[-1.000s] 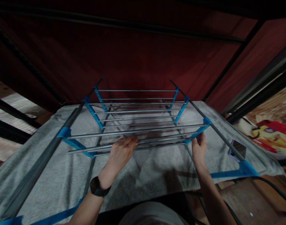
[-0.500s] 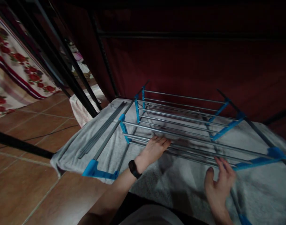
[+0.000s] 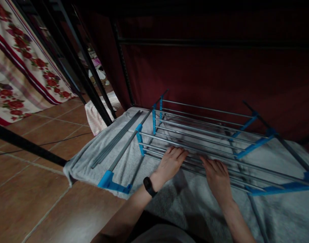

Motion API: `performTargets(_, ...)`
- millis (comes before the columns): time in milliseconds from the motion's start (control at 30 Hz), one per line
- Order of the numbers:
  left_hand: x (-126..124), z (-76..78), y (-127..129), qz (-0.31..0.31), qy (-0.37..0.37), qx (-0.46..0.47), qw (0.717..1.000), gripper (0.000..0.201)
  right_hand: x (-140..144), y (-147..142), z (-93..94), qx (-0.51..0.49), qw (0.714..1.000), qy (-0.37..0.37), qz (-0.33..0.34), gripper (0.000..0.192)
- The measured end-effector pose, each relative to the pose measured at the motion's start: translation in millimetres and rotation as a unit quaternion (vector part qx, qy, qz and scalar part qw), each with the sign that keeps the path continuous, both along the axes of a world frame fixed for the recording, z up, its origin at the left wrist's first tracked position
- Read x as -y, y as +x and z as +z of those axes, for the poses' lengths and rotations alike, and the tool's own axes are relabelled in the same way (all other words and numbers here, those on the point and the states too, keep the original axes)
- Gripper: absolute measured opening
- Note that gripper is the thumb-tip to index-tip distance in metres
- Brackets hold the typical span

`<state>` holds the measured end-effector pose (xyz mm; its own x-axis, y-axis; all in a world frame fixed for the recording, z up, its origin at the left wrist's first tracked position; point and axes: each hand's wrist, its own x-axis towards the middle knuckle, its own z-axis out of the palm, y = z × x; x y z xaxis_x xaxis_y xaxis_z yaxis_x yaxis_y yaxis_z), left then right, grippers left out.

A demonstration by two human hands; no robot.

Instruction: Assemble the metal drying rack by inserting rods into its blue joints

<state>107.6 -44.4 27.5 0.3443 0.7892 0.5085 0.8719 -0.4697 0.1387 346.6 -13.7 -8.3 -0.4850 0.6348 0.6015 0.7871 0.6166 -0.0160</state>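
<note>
- The left hand (image 3: 171, 162) reaches forward from a bare forearm that comes in from the lower middle of the view, palm down, fingers loosely spread and laid across the nearest metal rods (image 3: 195, 148) of the rack (image 3: 207, 135).
- A black wristband (image 3: 149, 186) sits on the left wrist, which is bent slightly upward so the fingertips rest on the rods.
- The right hand (image 3: 217, 177) lies just beside the left, also palm down, its fingers extended and fanned over the same near rods; nothing is pinched or wrapped that can be made out.
- The right forearm runs back toward the lower right edge, roughly parallel to the left one.
- The rack, grey rods joined by blue connectors (image 3: 139, 138), lies low on a grey towel (image 3: 169, 199) spread over the floor, in front of a dark red fabric panel (image 3: 207, 74).
- A blue corner piece (image 3: 110, 182) marks the rack's near left end at the towel's edge.
- Loose grey rods (image 3: 116, 138) lie on the towel just left of the rack frame.
- Brown floor tiles (image 3: 30, 189) and a flowered cloth (image 3: 20, 77) show to the left.
</note>
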Motion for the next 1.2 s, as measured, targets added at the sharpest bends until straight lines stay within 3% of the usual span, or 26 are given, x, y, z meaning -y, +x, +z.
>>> performTargets(100, 14, -13.2, -15, 0.056, 0.070, 0.095, 0.992, 0.028, -1, 2, 2.3, 0.025, 1.000, 0.011, -0.001, 0.049)
performTargets(200, 29, -31.9, -40, 0.153, 0.131, 0.214, 0.956, 0.013, 0, 3, 4.5, 0.051, 0.999, 0.012, -0.001, 0.046)
performTargets(267, 33, -42.8, -60, 0.234, 0.162, 0.348, 0.893, 0.011, 0, 3, 5.6, 0.058, 0.998, 0.015, -0.003, 0.044)
performTargets(367, 27, -50.9, -86, 0.326, 0.200, 0.544, 0.747, 0.022, -1, 4, 5.6, 0.058, 0.998, 0.021, -0.001, 0.044)
performTargets(400, 22, -51.2, -93, 0.331, 0.201, 0.585, 0.713, 0.025, -1, 5, 5.2, 0.059, 0.998, 0.021, 0.000, 0.043)
performTargets(467, 8, -48.8, -102, 0.307, 0.187, 0.638, 0.681, 0.034, -2, 6, 4.0, 0.060, 0.998, 0.021, 0.001, 0.043)
performTargets(667, -33, -32.2, -106, 0.221, 0.129, 0.723, 0.642, 0.053, -3, 7, 0.9, 0.064, 0.997, 0.030, 0.006, 0.037)
performTargets(767, -42, -25.0, -106, 0.241, 0.118, 0.744, 0.613, 0.053, -4, 9, 0.9, 0.066, 0.997, 0.026, 0.010, 0.035)
performTargets(933, -48, -19.7, -107, 0.285, 0.123, 0.737, 0.601, 0.052, -2, 4, 3.8, 0.068, 0.997, 0.018, 0.011, 0.036)
performTargets(1067, -50, -18.6, -105, 0.291, 0.129, 0.732, 0.603, 0.052, 4, -33, 10.7, 0.061, 0.997, -0.012, 0.037, 0.041)
performTargets(1200, -49, -18.3, -104, 0.292, 0.127, 0.722, 0.614, 0.053, 6, -101, 24.5, 0.077, 0.991, -0.070, 0.088, 0.045)
